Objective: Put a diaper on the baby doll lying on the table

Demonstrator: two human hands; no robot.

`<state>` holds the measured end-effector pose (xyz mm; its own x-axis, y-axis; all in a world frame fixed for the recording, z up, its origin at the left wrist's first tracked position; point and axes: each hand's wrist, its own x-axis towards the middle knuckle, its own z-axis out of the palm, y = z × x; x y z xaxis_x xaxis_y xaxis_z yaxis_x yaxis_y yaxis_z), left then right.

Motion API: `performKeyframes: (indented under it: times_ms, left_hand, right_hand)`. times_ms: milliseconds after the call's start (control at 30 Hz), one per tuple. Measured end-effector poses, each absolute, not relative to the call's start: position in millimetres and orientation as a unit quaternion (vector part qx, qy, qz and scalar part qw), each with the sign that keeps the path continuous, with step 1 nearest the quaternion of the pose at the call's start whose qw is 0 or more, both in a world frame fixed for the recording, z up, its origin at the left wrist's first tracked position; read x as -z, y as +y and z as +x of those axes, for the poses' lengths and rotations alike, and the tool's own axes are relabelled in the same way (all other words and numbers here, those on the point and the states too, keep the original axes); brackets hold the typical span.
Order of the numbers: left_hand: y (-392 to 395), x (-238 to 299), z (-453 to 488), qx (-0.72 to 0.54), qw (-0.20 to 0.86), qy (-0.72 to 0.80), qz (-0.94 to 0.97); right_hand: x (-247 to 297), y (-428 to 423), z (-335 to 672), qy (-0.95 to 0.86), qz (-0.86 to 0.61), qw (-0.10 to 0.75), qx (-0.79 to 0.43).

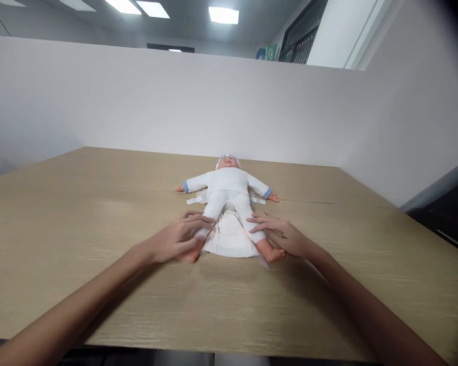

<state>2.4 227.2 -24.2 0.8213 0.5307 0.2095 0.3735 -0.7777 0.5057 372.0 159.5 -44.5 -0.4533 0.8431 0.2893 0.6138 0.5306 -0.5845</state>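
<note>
A baby doll in a white suit with blue cuffs and a printed white cap lies on its back, arms spread and legs apart. Beneath its hips an unfolded white diaper reaches out between the legs, and its fastening tabs stick out on both sides of the waist. My left hand rests with fingers outstretched on the doll's lower leg at the left. On the other leg, at the right, lie the spread fingers of my right hand. Neither hand is closed around anything.
The doll lies on a wide wooden table with a seam running across it. A white partition rises behind the table and along its right side. A dark object stands past the right edge.
</note>
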Motion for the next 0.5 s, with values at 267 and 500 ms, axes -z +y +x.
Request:
performKeyframes:
  times_ms: [267,500]
  left_hand:
    - [196,40,34,-0.176,0.082,0.319,0.928]
    - [220,16,39,-0.221,0.151,0.354,0.896]
  right_hand:
    - [47,127,328,-0.861,-0.469,0.197,-0.006]
    - [41,147,325,-0.796,-0.524,0.293,-0.079]
